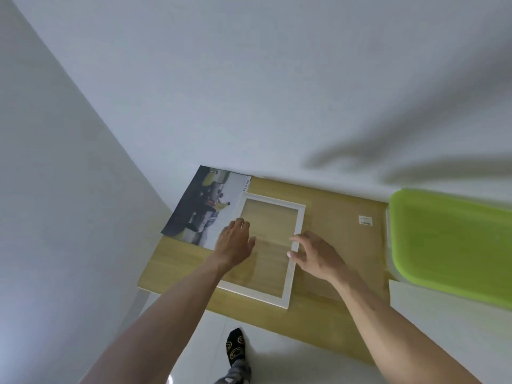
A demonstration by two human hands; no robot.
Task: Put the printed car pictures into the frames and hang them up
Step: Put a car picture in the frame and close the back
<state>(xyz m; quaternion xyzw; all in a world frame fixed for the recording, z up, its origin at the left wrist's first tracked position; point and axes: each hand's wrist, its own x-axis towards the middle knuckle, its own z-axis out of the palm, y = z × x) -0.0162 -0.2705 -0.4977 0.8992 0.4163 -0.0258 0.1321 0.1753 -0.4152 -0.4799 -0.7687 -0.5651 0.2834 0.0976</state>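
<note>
White frame (294, 246) lies flat on the wooden surface (327, 322), long axis running away from the person. Left hand (235, 243) rests spread on its left edge, right hand (313, 254) spread just beside its right rail; car picture (199, 207) is nearer the left grip.

A frame (296, 245) is lying flat on the table (318, 322), sitting between the left hand (235, 242) and the right hand (315, 256). Beyond the left hand, a printed picture (202, 209) is lying under the frame's far corner. A board (340, 231) is lying beneath the right hand, and a tray (454, 242) is sitting further right.
</note>
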